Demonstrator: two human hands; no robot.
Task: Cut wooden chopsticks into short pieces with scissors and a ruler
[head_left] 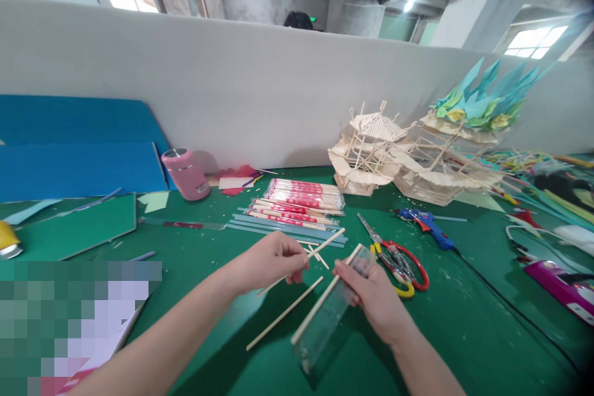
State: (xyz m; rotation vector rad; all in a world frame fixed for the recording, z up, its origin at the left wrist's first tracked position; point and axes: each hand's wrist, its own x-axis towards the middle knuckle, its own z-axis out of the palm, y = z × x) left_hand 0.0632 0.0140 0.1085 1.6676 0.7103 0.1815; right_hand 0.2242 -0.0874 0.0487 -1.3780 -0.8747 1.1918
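My left hand [278, 260] pinches a thin wooden chopstick [329, 240], tilted up to the right above the green table. In my right hand [366, 284] is a clear plastic sleeve [325, 328] with a chopstick [315, 312] along its left edge. Between the hands and nearer to me, a loose chopstick [284, 314] lies slanted on the table. Just beyond my left hand are a few short crossed sticks [318, 255]. Farther back lie blue-grey glue sticks [278, 230] and red-labelled packs of chopsticks [301, 195].
Scissors [394, 260] with red and yellow handles and a blue glue gun [427, 226] with a cord lie at right. Stick-built pavilion models [371, 154] stand at the back right. A pink cup [186, 174] and blue boards [78, 167] are at left, before a white partition [232, 86].
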